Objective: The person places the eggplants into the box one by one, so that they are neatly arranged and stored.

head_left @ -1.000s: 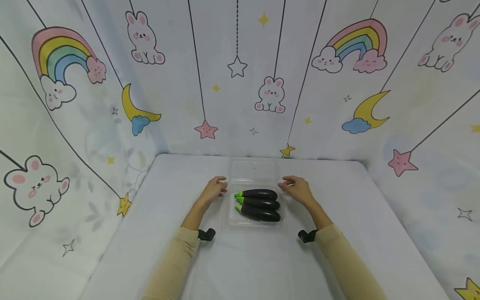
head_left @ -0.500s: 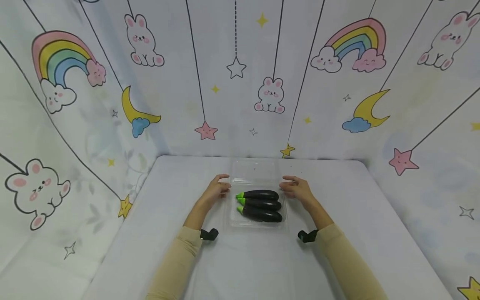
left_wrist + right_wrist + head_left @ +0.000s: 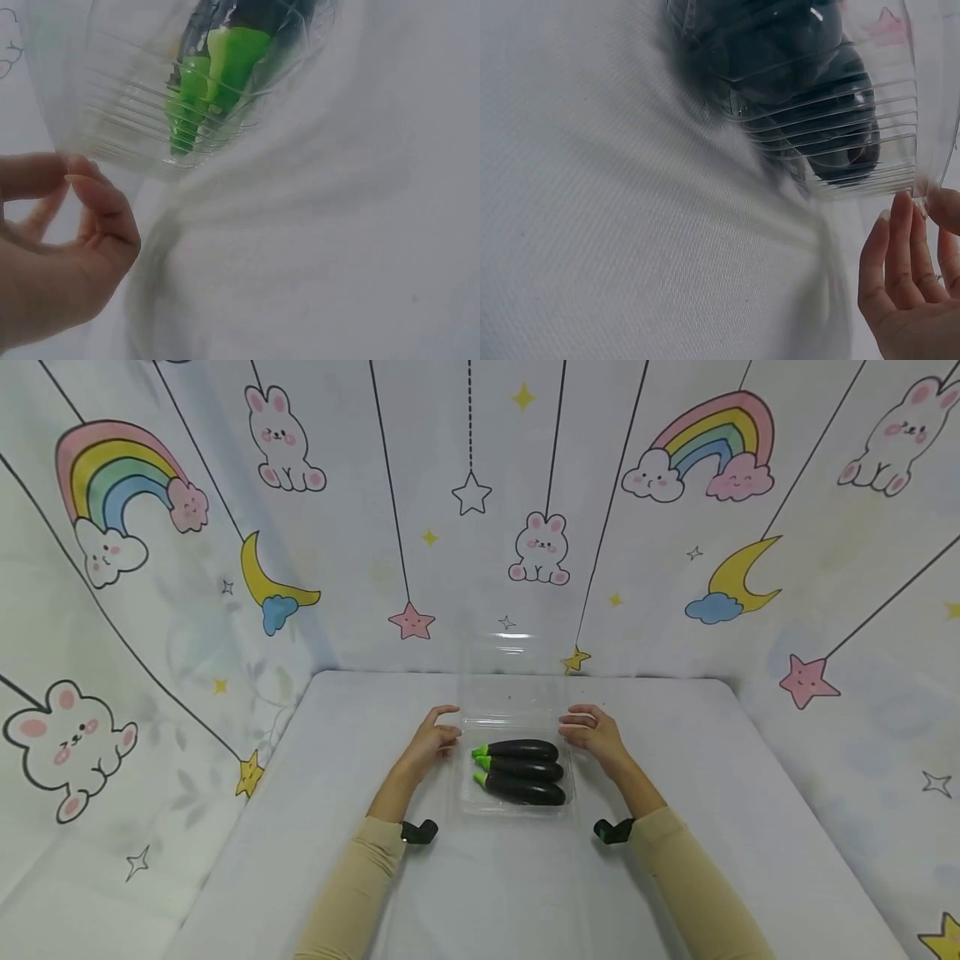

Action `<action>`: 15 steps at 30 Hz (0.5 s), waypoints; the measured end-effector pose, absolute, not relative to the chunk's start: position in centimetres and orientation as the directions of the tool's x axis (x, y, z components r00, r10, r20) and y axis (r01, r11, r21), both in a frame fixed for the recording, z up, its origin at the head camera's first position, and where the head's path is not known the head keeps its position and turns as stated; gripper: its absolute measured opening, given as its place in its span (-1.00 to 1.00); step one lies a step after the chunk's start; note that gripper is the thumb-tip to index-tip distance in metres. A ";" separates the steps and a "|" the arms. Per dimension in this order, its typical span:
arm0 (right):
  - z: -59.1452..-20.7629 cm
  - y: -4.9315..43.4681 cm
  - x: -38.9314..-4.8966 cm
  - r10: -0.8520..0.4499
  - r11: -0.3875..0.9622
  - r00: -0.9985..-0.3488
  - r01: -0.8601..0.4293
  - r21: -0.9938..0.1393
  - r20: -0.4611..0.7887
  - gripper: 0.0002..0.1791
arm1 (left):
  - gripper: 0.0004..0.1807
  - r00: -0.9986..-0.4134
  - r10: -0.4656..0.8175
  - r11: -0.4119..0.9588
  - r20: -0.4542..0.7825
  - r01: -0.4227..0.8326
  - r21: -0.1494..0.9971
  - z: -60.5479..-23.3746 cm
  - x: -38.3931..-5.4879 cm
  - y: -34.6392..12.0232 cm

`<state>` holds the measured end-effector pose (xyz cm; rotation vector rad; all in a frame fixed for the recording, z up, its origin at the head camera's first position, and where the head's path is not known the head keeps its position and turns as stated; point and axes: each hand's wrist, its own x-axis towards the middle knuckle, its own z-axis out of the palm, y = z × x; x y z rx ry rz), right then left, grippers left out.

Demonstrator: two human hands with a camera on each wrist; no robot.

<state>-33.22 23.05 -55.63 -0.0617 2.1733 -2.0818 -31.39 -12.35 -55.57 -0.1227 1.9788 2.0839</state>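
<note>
Three dark eggplants [image 3: 522,769] with green stem ends lie side by side in the base of a clear plastic clamshell box [image 3: 568,799]. Behind them the clear lid [image 3: 513,697] stands tilted up from the back edge. At the box's left rear corner, my left hand [image 3: 429,739] pinches the plastic edge between thumb and finger. My right hand [image 3: 596,739] does likewise at the right rear corner. The left wrist view gives the green stems [image 3: 217,71] through the ribbed side wall; the right wrist view gives the rounded dark ends [image 3: 832,120].
A white-covered table [image 3: 480,893] lies under the box. Behind and on both sides hangs a white cloth [image 3: 345,527] printed with rabbits, rainbows, moons and stars. Black wrist cameras [image 3: 420,832] sit at the sleeve cuffs.
Both hands have drawn in against the box's rear corners. The lid, lying flat behind the base before, has swung up at its far edge. The eggplants have hardly shifted.
</note>
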 end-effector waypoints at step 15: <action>-55.7 23.4 -32.9 -0.170 0.135 -0.984 0.030 -0.990 -0.053 -0.63 | -0.61 -0.979 0.083 -0.039 -0.189 -0.192 0.981 -55.9 -31.3 -11.8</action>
